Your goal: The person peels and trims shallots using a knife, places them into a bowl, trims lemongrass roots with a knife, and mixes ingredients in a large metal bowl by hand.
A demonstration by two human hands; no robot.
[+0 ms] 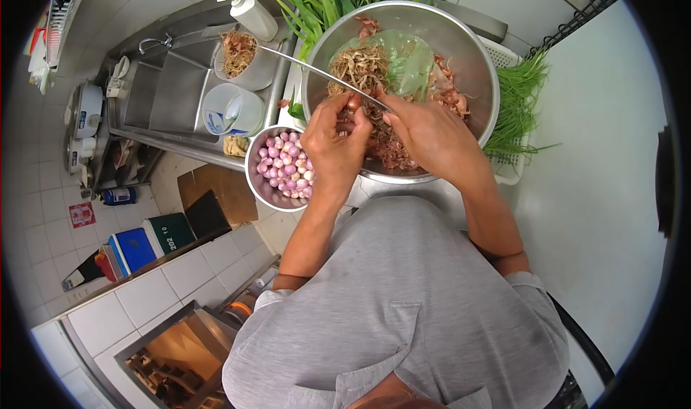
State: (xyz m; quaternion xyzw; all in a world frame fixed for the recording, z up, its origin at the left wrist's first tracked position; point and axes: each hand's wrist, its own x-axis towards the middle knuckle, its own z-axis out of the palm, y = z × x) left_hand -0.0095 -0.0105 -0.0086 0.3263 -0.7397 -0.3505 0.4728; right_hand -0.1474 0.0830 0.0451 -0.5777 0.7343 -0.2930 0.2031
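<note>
Over the near part of a large steel bowl, my left hand pinches a small reddish shallot. My right hand is closed on a knife, whose long blade points up and to the left, just past the shallot. Inside the bowl lie dry roots, reddish-brown skins and a green translucent plastic bag. Beside my left hand, a smaller metal bowl holds several peeled pink and white shallots.
A steel sink is at the left, with a container of roots, a white tub and a pump bottle at its right side. Leafy greens lie behind the bowl; thin green stalks fill a white basket at right.
</note>
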